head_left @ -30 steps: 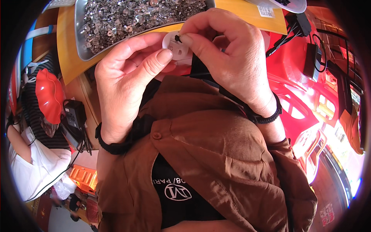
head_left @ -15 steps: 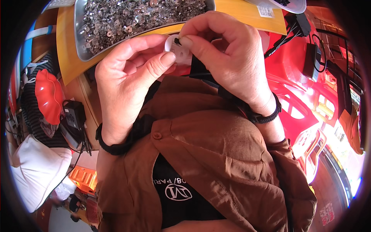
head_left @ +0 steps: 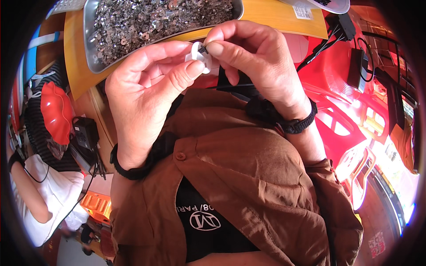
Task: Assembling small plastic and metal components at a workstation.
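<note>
A small white round plastic part is pinched between the thumb and fingers of my left hand. It is tilted, showing partly edge-on. My right hand has thumb and index finger closed on a tiny dark piece, right at the white part's edge. Whether that piece is seated in the part or only touching it, I cannot tell. Both hands are held close together, just in front of a metal tray heaped with small shiny metal pieces.
Under the tray lies a yellow-orange board. A white tub with dark bits stands at the far right, near black cables and adapters. Red plastic stools fill the right. Leftward are a red wavy-edged dish and another person's arm.
The white part has turned from nearly face-on to more edge-on. My right hand has dropped slightly, with its lower fingers showing more. Another person's arm has come into view at the left.
</note>
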